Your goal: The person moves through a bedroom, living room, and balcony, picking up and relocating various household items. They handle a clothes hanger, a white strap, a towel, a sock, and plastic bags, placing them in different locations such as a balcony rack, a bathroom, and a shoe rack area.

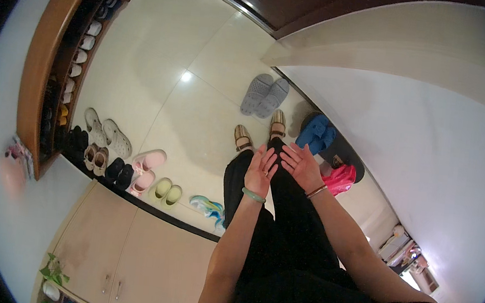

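My left hand (260,172) is held palm up over my legs, its fingers apart and nothing in it; a pale green bangle (254,195) circles that wrist. Beside it, my right hand (304,166) is also turned up, fingers spread and bare, with a thin bracelet (317,191) at the wrist. Below the hands are my black trousers (282,226) and my feet in gold-brown shoes (243,138). Grey slippers (265,96) lie on the floor just ahead of my feet. Blue slippers (316,133) lie to the right of my right hand, near a bright pink bag-like item (340,178).
A wooden shoe rack (44,71) with several shoes stands at the left. Beige clogs (108,134), pink slippers (147,168), green slippers (166,192) and blue-white shoes (207,207) line the cabinet (161,249). A white wall (411,122) rises at the right, a dark door (329,4) at the far end.
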Tool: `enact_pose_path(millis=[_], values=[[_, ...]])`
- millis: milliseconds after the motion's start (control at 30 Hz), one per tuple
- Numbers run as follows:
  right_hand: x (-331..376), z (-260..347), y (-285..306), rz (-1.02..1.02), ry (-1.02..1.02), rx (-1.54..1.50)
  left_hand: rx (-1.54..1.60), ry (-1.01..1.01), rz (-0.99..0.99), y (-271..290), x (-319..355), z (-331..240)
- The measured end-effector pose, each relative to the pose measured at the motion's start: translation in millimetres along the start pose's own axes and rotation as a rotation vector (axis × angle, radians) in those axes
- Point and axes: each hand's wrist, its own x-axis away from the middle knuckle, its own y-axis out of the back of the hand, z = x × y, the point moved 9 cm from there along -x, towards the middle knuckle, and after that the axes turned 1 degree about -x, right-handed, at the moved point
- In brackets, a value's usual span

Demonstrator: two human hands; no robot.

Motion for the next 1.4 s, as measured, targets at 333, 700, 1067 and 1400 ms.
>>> enact_pose_path(millis=[333,700,1067,1400], values=[[-20,-6,-76,0.145,-0.081,0.065,0.127,-0.105,-0.024,15,13,-21],[-33,-44,-164,0.213,-0.191,0.24,0.359,-0.25,-0.067,30,38,-77],[-32,-65,-276,0.276,-0.295,0.485,0.553,-0.403,-0.077,13,68,-171],[-15,-111,-421,0.394,-0.462,0.726,0.72,-0.628,-0.07,5,150,-295]])
